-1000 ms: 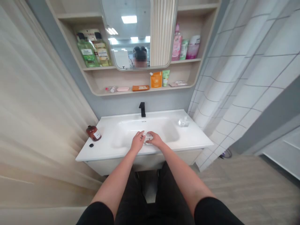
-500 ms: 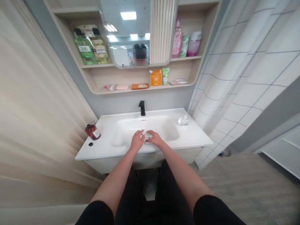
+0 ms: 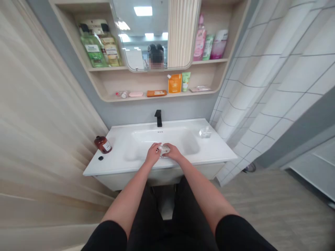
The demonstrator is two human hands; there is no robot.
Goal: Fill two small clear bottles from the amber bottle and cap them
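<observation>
Over the front part of the white sink (image 3: 193,139), both hands meet around a small, clear, glass-like bottle (image 3: 164,150). My right hand (image 3: 173,152) grips its body from the right, fingers curled round the side. My left hand (image 3: 153,153) is closed at the bottle's left end, with the fingertips pinched there; a small dark spot shows by them, too small to name. The fingers cover part of the bottle. Another clear, block-shaped glass-like container (image 3: 205,132) stands on the counter to the right of the basin.
A brown bottle (image 3: 103,144) stands on the left counter, with a small black cap (image 3: 101,158) near it. The black faucet (image 3: 158,118) rises behind the basin. Above hangs a mirror cabinet (image 3: 146,42) with shelves of toiletries, including an orange pouch (image 3: 175,83). Curtains flank both sides.
The camera view has shifted slightly, so the shelf and sink sit a little higher. Both hands stay on the clear bottle, which shows a bit more between them.
</observation>
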